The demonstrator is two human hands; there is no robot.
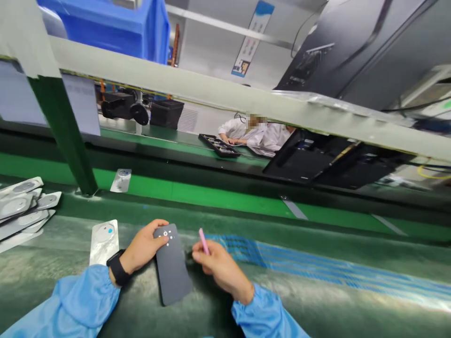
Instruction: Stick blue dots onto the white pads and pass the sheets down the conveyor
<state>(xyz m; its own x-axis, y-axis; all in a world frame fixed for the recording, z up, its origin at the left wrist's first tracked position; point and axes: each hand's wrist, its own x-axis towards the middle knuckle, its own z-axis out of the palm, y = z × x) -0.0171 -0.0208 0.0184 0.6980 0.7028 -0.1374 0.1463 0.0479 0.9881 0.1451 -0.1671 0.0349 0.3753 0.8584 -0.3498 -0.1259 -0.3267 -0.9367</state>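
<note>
My left hand (pixel 146 246) grips the top of a dark grey phone back cover (pixel 172 272), thumb on its face near several small round camera holes. The cover's lower end points toward me over the green work surface. In my right hand (pixel 221 267), just right of the cover and apart from it, is a slim pink pen-like tool (pixel 203 240); its lower end is hidden by my fingers. A silvery film-covered panel (pixel 104 241) with a round outline and a blue spot lies beside my left wrist.
Similar silvery panels (pixel 26 206) are piled at the left. A lone one (pixel 121 180) rests on the green belt (pixel 169 188) beyond the ledge. Blue strips (pixel 282 256) run along the bench to the right. A green post (pixel 65 126) stands at left; people in white (pixel 236 129) sit opposite.
</note>
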